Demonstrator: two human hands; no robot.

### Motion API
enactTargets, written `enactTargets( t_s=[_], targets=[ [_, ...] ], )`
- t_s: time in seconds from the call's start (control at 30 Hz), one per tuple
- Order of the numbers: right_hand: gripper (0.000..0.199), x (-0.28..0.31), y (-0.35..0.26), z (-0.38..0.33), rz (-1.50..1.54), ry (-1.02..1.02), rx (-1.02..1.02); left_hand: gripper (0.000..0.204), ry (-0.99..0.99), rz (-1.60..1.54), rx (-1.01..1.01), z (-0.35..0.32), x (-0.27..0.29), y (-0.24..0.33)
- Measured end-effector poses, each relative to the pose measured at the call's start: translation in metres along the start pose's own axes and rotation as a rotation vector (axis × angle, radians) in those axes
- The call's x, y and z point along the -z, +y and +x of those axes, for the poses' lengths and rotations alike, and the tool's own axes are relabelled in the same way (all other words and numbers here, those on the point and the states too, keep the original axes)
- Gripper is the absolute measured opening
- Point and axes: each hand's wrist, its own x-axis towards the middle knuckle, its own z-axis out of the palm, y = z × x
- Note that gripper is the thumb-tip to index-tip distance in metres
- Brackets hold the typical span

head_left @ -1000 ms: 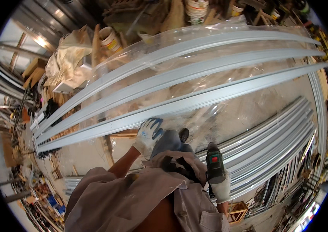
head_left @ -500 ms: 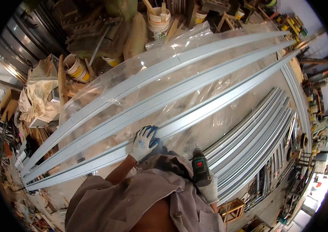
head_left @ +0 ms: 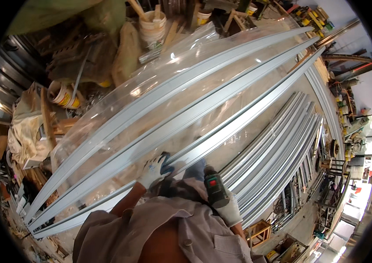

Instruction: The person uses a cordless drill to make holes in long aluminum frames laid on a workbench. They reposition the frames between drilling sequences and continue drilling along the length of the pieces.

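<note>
My left hand [head_left: 153,171], in a white glove with blue fingertips, lies over the nearest long pale-grey metal profile [head_left: 212,142], its fingers apart. My right hand [head_left: 230,211], gloved in white, is closed around a dark green and black cordless drill [head_left: 216,188]. The drill points away from me, its chuck a little short of that profile and touching nothing I can make out. Two more pale-grey profiles, a middle one [head_left: 186,111] and a far one [head_left: 164,90], lie roughly alongside the nearest. Clear plastic sheeting [head_left: 140,87] spreads around and under them.
Several shiny metal lengths [head_left: 273,153] are stacked to my right. Beyond the sheeting stand a white bucket [head_left: 152,30] holding wood pieces and another bucket [head_left: 63,94]. A wooden frame [head_left: 258,232] is near my right side. Scrap and cloth [head_left: 30,136] crowd the left.
The whole view has shifted, moving the profiles and buckets leftward in the picture. The drill now leans further left. My left hand stays on the nearest profile.
</note>
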Motion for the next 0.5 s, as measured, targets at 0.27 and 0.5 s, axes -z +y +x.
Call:
enactTargets(
  t_s=[0.27,0.5],
  targets=[
    [0.053,0.09,0.022,0.108,-0.158,-0.133,0.234,0.077,-0.008,-0.171,0.116,0.094,-0.014,0.065],
    [0.062,0.19,0.038,0.172,-0.151,-0.174,0.303,0.057,0.082,-0.278,0.194,0.183,-0.024,0.145]
  ],
)
